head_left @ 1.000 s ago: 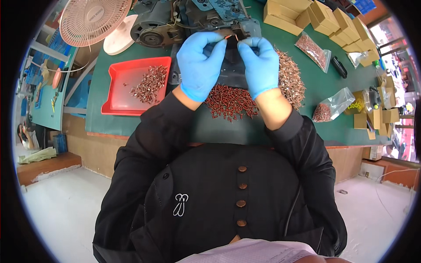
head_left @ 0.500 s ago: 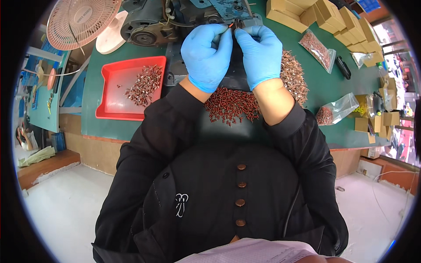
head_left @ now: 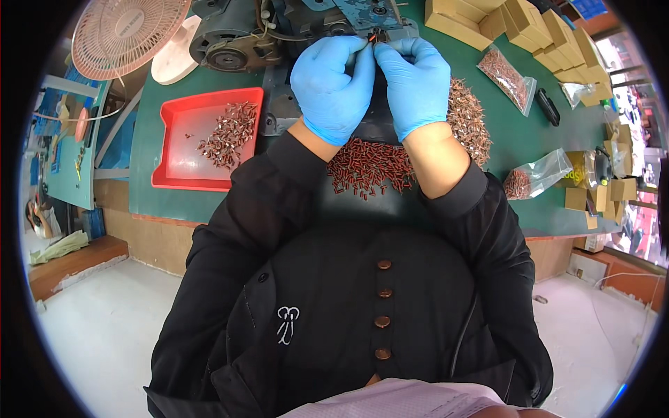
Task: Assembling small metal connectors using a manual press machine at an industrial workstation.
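**Gloved hands pinch a small red part at the machine**

Near the top centre of the frame, the left hand (head_left: 333, 87) and the right hand (head_left: 416, 83), both in blue gloves, meet fingertip to fingertip. Their fingers are drawn in narrow and pinch a small red part (head_left: 374, 37) between them, held right against the dark grey machine (head_left: 279, 28) at the upper edge. How much of the part each hand grips is too small to tell.

Just below the wrists, at mid-frame, a heap of small reddish-brown pieces (head_left: 369, 167) lies on the green table (head_left: 529, 139). A second, paler heap (head_left: 465, 118) sits just right of the right hand. Left of the hands, a red tray (head_left: 181, 171) holds a small cluster of similar pieces. A pink fan (head_left: 129, 31) stands in the upper left. Clear bags of parts (head_left: 505, 73) and tan cardboard boxes (head_left: 536, 24) line the upper right.
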{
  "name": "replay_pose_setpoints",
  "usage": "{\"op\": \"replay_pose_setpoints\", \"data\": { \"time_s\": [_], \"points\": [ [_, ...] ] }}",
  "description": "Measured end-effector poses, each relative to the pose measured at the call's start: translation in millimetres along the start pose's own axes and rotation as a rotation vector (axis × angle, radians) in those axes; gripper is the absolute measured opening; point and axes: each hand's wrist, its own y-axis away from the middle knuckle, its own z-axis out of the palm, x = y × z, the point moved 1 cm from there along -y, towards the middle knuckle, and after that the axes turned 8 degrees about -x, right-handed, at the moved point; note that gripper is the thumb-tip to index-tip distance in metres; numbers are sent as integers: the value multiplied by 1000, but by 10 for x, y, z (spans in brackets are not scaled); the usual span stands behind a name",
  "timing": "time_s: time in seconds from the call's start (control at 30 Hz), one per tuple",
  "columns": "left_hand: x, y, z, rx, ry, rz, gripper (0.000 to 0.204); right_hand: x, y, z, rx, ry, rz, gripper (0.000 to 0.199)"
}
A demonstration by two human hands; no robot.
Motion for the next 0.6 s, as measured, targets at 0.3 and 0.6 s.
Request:
{"op": "replay_pose_setpoints", "data": {
  "time_s": [0.3, 0.6],
  "points": [
    [-11, 17, 18, -35, -59, 47, 12, 66, -11, -14, -14, -24, 12, 15],
    [114, -36, -42, -18, -44, 39, 10, -24, 88, -53, -34, -59, -33, 15]
  ]
}}
